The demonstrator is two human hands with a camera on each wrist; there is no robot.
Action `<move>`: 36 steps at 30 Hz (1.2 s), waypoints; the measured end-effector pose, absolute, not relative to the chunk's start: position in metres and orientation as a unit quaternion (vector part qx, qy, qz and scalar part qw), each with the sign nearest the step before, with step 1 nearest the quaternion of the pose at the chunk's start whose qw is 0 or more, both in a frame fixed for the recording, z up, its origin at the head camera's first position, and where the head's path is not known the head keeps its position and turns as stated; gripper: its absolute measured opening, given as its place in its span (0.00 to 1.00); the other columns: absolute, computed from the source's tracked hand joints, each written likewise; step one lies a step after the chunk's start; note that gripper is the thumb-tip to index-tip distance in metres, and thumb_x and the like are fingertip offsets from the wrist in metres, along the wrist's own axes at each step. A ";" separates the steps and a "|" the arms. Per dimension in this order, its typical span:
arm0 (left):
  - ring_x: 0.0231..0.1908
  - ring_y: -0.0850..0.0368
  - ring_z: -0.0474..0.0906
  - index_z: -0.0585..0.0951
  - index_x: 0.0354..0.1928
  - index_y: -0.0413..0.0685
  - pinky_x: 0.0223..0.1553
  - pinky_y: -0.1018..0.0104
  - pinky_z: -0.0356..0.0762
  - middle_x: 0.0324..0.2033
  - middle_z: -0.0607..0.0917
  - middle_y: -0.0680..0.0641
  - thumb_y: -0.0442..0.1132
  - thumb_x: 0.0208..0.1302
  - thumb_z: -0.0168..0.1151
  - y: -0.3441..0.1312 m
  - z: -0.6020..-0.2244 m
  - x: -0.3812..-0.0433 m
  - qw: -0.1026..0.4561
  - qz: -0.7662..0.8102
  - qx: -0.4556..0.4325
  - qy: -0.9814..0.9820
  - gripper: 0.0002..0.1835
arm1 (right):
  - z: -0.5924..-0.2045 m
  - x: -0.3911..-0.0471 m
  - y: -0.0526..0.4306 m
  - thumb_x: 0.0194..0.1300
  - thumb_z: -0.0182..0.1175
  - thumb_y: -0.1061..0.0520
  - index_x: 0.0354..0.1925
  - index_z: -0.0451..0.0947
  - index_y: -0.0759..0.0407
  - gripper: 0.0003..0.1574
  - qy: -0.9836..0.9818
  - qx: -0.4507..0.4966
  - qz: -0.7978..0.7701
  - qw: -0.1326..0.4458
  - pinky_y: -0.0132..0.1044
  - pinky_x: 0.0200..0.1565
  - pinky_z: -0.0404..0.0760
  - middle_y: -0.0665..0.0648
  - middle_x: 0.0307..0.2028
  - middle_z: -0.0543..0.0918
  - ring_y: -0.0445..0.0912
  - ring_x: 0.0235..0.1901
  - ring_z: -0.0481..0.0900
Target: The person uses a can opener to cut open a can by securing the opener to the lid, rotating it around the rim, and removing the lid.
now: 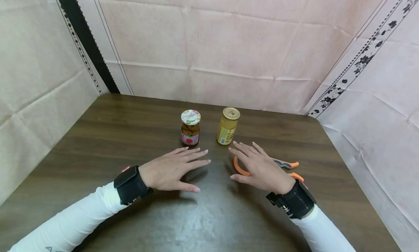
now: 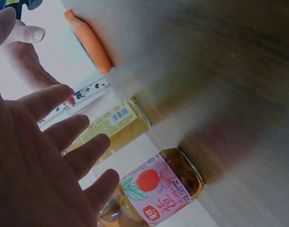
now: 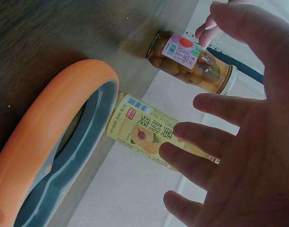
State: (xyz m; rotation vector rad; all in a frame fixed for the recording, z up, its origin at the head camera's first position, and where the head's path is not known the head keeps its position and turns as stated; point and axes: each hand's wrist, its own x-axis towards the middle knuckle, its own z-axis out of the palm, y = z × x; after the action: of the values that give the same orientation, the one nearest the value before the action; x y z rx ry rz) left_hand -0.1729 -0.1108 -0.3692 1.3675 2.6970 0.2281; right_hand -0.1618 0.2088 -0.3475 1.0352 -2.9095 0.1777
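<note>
My left hand (image 1: 171, 169) hovers above the table with its fingers spread, just in front of a jar of brown fruit (image 1: 190, 128) with a patterned white lid and a pink label. To the right, my right hand (image 1: 262, 168) is held out with straight fingers and grips nothing. Beyond its fingertips stands a yellow jar (image 1: 228, 126) with a gold lid and a peach on its label (image 3: 149, 135). Under the right hand lies an orange-and-grey tool (image 1: 241, 167) with a curved loop (image 3: 55, 113) and two orange ends; the hand covers its middle.
Both jars stand upright, a small gap apart, on a dark wooden table (image 1: 147, 117). Pale cloth (image 1: 229, 44) hangs behind the far edge and along both sides. Each wrist wears a black strap with a camera.
</note>
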 end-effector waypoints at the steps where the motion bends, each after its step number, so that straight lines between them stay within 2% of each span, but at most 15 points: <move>1: 0.81 0.53 0.46 0.55 0.80 0.67 0.79 0.44 0.48 0.81 0.51 0.54 0.77 0.66 0.46 -0.111 -0.369 -0.173 0.054 0.076 0.451 0.888 0.46 | -0.347 -0.162 0.209 0.65 0.62 0.30 0.76 0.62 0.51 0.51 -0.941 0.333 0.058 0.022 0.59 0.77 0.52 0.60 0.77 0.62 0.56 0.76 0.62; 36: 0.80 0.51 0.49 0.59 0.79 0.63 0.78 0.44 0.50 0.80 0.54 0.51 0.77 0.66 0.46 -0.112 -0.370 -0.173 0.048 0.083 0.456 0.885 0.45 | -0.348 -0.165 0.215 0.66 0.64 0.34 0.75 0.64 0.52 0.48 -0.947 0.318 0.054 0.007 0.61 0.77 0.52 0.61 0.76 0.64 0.58 0.74 0.64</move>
State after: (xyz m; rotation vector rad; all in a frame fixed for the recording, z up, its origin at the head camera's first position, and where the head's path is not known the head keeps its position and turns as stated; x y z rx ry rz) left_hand -0.1726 -0.1124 -0.3696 1.3921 2.6974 0.2538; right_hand -0.1655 0.2150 -0.3484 0.9945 -2.9601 0.1692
